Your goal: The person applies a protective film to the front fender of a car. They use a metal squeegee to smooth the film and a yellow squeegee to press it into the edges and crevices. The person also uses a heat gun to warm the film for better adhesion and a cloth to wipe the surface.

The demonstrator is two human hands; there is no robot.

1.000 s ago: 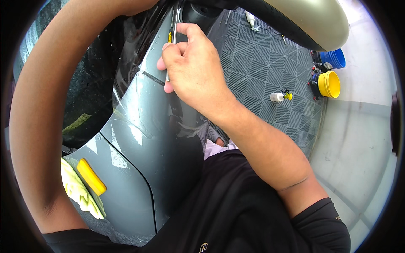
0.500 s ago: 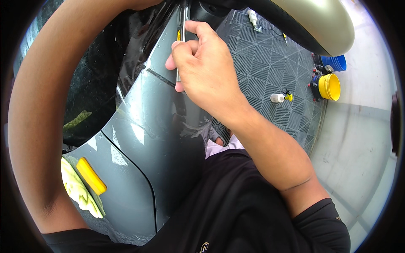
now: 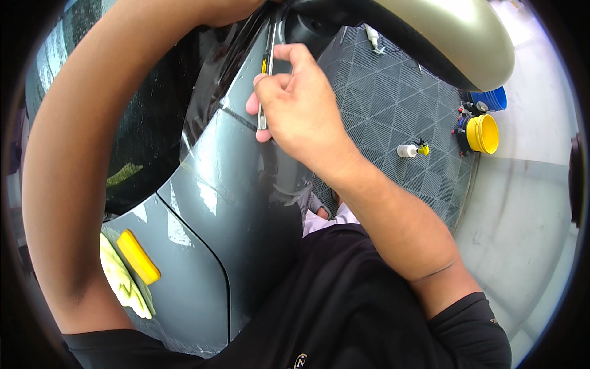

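Note:
My right hand (image 3: 301, 104) grips a slim metal snap-off cutter knife (image 3: 263, 92) with a black and yellow middle. The knife points up and away along the grey car body panel (image 3: 196, 240), close to the panel's far narrow end. Its tip is too hard to make out. My left arm arches over the car window from the left, and only the edge of my left hand (image 3: 236, 9) shows at the top; its fingers are hidden. Clear, wrinkled film (image 3: 206, 92) hangs by the window edge, and pale reflections lie on the wet-looking panel.
A pale gold side mirror (image 3: 455, 37) juts out at upper right. On the panel at left lie a yellow squeegee block (image 3: 139, 256) and a yellow-green cloth (image 3: 123, 280). Spray bottles (image 3: 407, 150) stand on the grey tiled floor, near a yellow bucket (image 3: 482, 134) and a blue bucket (image 3: 490, 98).
The whole view has shifted a little, so the panel, squeegee and cloth sit further right and lower. My right hand and the knife appear slightly lower, still at the same stretch of panel.

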